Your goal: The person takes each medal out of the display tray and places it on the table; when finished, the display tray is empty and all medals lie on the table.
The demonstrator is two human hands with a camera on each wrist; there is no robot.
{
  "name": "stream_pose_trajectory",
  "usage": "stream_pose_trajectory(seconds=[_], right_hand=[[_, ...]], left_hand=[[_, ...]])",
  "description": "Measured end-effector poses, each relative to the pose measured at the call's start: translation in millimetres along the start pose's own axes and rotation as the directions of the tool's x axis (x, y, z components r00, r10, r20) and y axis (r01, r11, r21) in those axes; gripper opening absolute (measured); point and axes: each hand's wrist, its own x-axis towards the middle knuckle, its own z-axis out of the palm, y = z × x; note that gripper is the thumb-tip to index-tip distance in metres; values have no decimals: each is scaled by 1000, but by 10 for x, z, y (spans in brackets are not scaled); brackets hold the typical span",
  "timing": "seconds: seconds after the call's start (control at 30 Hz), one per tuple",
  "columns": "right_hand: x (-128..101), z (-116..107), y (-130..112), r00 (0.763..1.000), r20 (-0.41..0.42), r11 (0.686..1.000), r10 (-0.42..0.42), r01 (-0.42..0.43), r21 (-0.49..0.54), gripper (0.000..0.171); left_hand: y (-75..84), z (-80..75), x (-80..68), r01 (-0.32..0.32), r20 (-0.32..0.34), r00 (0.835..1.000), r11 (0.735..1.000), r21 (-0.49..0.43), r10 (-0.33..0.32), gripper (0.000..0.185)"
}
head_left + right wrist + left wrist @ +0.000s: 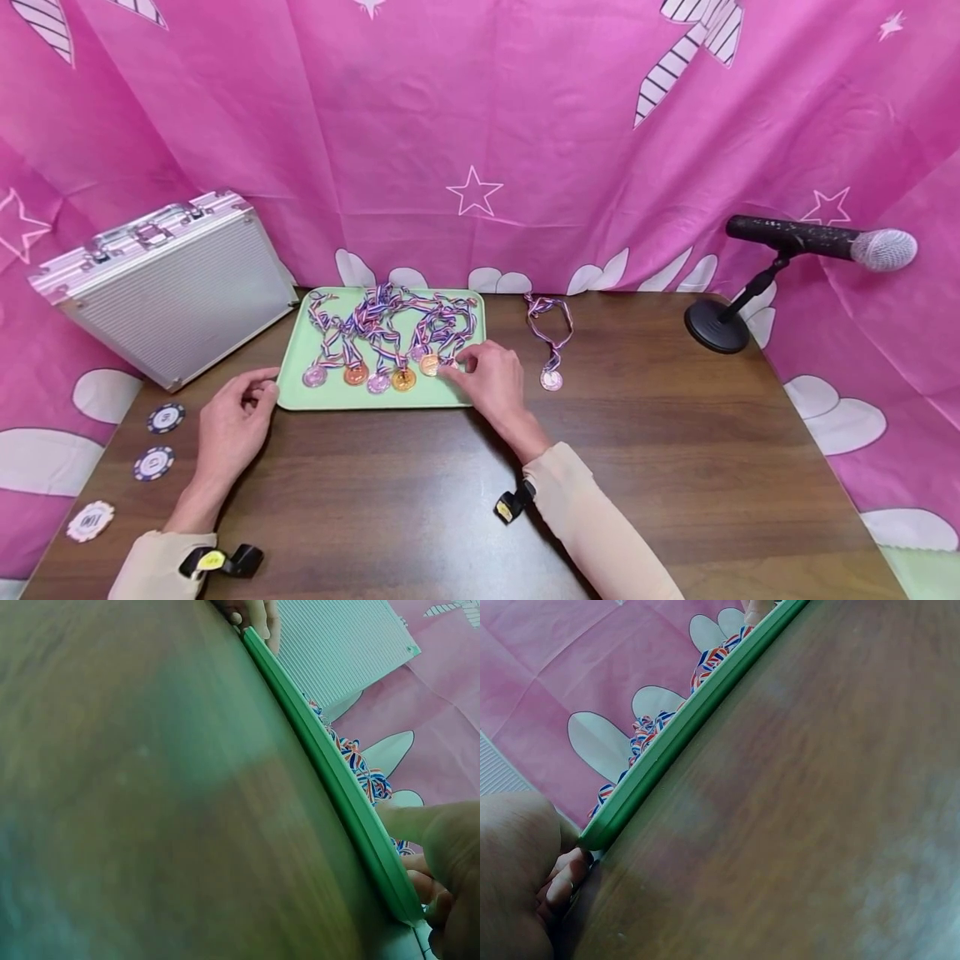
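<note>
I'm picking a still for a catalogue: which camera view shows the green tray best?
The head view: it shows the green tray from above, nearly whole, with medals on it; the right hand hides its near right corner. The left and right wrist views show mostly its outer side, slanting, with ribbons showing beyond it.

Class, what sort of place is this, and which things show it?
Probably a makeshift filming set: a patterned pink curtain hangs behind a wooden table bearing a microphone and a green tray of medals.
</note>
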Motion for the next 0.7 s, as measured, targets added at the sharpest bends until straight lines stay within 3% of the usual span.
stream_pose_trajectory(seconds=[0.17,0.53,0.7], right_hand=[[-21,28,-6,1000,9,999,1,-1,-34,40],[-44,5,9,1000,23,996,-14,12,83,36],[-37,-30,51,999,22,989,-34,30,144,25]], left_hand=[[5,7,-4,-4,1,1000,1000,-5,4,29],[3,-9,5,-8,-1,1000,1000,-6,8,29],[1,-5,2,-3,5,1000,1000,1,3,30]])
